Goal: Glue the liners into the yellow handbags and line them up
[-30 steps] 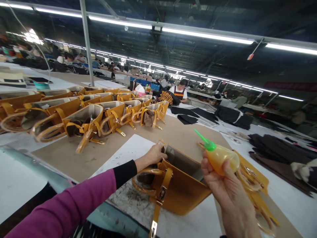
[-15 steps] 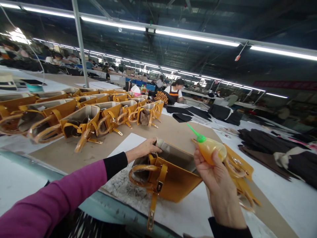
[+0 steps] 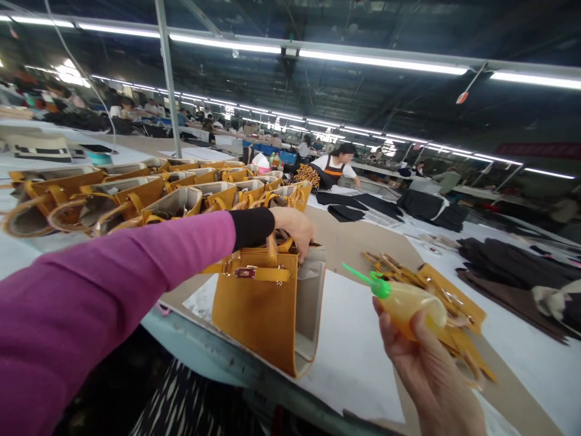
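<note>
A mustard-yellow handbag (image 3: 254,312) rests tilted on the white sheet in front of me, its pale-lined mouth facing right. At the bag's upper end is my left hand (image 3: 296,229), closed on the rim with the fingertips partly hidden inside. Across the bag's face runs a strap with a metal clasp (image 3: 246,273). To the right, my right hand (image 3: 420,357) grips a clear squeeze bottle (image 3: 411,306) of yellowish liquid. Its green nozzle (image 3: 358,274) points left toward the opening, apart from the bag.
Rows of similar yellow bags (image 3: 181,203) stand at the left. Loose yellow bag pieces with handles (image 3: 454,297) lie beyond the bottle. Dark fabric stacks (image 3: 503,266) are at the far right. A co-worker (image 3: 334,165) sits across the table.
The handbag has turned, so its mouth now faces right instead of up. My left hand has moved right with its upper end. The bottle stays in my right hand, a little farther right and lower.
</note>
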The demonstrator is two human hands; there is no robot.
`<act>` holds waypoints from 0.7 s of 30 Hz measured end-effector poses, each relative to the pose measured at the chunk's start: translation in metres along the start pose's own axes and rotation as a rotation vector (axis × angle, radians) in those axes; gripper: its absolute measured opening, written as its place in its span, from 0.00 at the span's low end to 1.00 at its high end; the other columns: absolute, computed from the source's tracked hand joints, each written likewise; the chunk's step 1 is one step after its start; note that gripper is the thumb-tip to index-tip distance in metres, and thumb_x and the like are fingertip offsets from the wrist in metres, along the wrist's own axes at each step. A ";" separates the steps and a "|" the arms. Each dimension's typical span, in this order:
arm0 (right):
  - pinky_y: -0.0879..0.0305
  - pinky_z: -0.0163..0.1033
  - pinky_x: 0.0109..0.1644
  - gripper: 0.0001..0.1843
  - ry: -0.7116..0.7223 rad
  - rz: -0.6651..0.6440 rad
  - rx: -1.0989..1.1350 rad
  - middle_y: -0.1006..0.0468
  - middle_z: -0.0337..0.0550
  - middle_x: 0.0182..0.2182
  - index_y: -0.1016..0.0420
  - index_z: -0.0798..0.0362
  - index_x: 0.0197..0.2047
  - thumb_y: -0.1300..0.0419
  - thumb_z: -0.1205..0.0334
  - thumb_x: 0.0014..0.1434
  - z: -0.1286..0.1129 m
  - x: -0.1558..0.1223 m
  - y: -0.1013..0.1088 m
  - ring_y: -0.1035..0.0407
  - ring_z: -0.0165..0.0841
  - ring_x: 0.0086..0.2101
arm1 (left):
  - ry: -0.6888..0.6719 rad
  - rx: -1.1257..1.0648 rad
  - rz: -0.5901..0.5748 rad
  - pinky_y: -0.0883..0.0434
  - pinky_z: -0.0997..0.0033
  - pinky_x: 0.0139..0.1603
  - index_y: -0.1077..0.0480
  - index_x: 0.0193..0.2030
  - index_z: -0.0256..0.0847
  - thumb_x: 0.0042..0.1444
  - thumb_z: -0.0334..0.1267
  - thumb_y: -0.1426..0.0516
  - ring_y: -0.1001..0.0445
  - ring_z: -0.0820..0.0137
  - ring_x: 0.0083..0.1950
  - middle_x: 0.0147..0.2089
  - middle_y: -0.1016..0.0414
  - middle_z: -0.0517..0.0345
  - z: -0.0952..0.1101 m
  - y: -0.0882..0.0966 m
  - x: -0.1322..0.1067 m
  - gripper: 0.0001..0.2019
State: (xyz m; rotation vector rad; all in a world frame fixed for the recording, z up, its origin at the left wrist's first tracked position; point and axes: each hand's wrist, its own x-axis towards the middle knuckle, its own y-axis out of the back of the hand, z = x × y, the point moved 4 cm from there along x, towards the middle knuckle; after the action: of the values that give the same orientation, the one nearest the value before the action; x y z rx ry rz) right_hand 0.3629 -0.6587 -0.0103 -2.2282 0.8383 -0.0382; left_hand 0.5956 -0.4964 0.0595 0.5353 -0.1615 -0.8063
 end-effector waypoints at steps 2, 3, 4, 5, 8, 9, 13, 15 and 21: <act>0.24 0.36 0.30 0.32 0.071 -0.040 -0.089 0.22 0.42 0.41 0.25 0.49 0.41 0.23 0.65 0.29 -0.001 0.001 0.009 0.25 0.40 0.36 | 0.101 0.007 0.020 0.37 0.69 0.28 0.29 0.17 0.36 0.32 0.31 0.32 0.32 0.63 0.27 0.15 0.35 0.55 -0.014 -0.010 0.005 0.09; 0.24 0.37 0.32 0.30 0.104 -0.063 -0.137 0.22 0.42 0.41 0.26 0.50 0.42 0.24 0.65 0.32 0.000 0.003 0.013 0.25 0.38 0.36 | 0.137 -0.005 0.028 0.36 0.69 0.29 0.28 0.18 0.36 0.33 0.33 0.32 0.32 0.62 0.28 0.16 0.34 0.53 -0.022 -0.016 0.007 0.09; 0.24 0.37 0.34 0.28 0.136 -0.083 -0.183 0.23 0.41 0.41 0.26 0.50 0.42 0.25 0.65 0.35 0.000 0.004 0.017 0.25 0.37 0.36 | 0.149 -0.022 0.043 0.36 0.68 0.30 0.28 0.20 0.36 0.34 0.35 0.32 0.31 0.62 0.29 0.17 0.34 0.53 -0.028 -0.021 0.008 0.09; 0.24 0.38 0.36 0.27 0.162 -0.102 -0.228 0.23 0.40 0.41 0.26 0.50 0.43 0.26 0.64 0.38 0.001 0.005 0.020 0.26 0.35 0.37 | 0.153 -0.035 0.052 0.36 0.68 0.30 0.27 0.21 0.36 0.35 0.37 0.31 0.31 0.61 0.30 0.17 0.33 0.52 -0.034 -0.026 0.009 0.10; 0.25 0.36 0.38 0.22 0.226 -0.167 -0.348 0.23 0.40 0.40 0.27 0.51 0.42 0.29 0.63 0.43 0.003 0.008 0.024 0.27 0.33 0.37 | 0.158 -0.066 0.058 0.35 0.67 0.31 0.27 0.24 0.36 0.36 0.41 0.31 0.31 0.60 0.31 0.18 0.33 0.51 -0.049 -0.038 0.009 0.13; 0.25 0.36 0.38 0.20 0.249 -0.183 -0.379 0.23 0.40 0.38 0.27 0.51 0.41 0.29 0.62 0.43 0.003 0.008 0.024 0.27 0.33 0.37 | 0.161 -0.076 0.056 0.35 0.67 0.31 0.26 0.25 0.37 0.35 0.42 0.31 0.31 0.59 0.31 0.18 0.33 0.51 -0.053 -0.042 0.009 0.13; 0.25 0.36 0.36 0.19 0.295 -0.218 -0.451 0.22 0.40 0.36 0.28 0.52 0.40 0.29 0.62 0.43 0.005 0.009 0.017 0.26 0.33 0.34 | 0.152 -0.123 0.027 0.36 0.67 0.29 0.27 0.25 0.38 0.33 0.45 0.30 0.32 0.59 0.29 0.17 0.35 0.52 -0.066 -0.052 0.009 0.16; 0.25 0.36 0.36 0.19 0.306 -0.238 -0.474 0.22 0.40 0.36 0.28 0.52 0.39 0.29 0.63 0.43 0.006 0.011 0.013 0.26 0.33 0.33 | 0.117 -0.159 0.012 0.36 0.67 0.28 0.27 0.25 0.39 0.33 0.48 0.31 0.33 0.61 0.28 0.17 0.36 0.53 -0.071 -0.054 0.008 0.18; 0.27 0.32 0.33 0.20 0.365 -0.258 -0.505 0.22 0.38 0.33 0.28 0.52 0.38 0.29 0.62 0.40 0.008 0.017 0.006 0.28 0.31 0.31 | 0.111 -0.174 -0.015 0.36 0.68 0.29 0.26 0.30 0.37 0.36 0.50 0.33 0.33 0.62 0.30 0.20 0.35 0.53 -0.080 -0.055 0.004 0.20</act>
State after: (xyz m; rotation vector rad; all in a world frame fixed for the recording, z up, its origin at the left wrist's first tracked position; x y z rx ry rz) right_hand 0.3750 -0.6671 -0.0240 -2.8530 0.8059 -0.4070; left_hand 0.5899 -0.4993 -0.0379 0.4159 0.0153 -0.7946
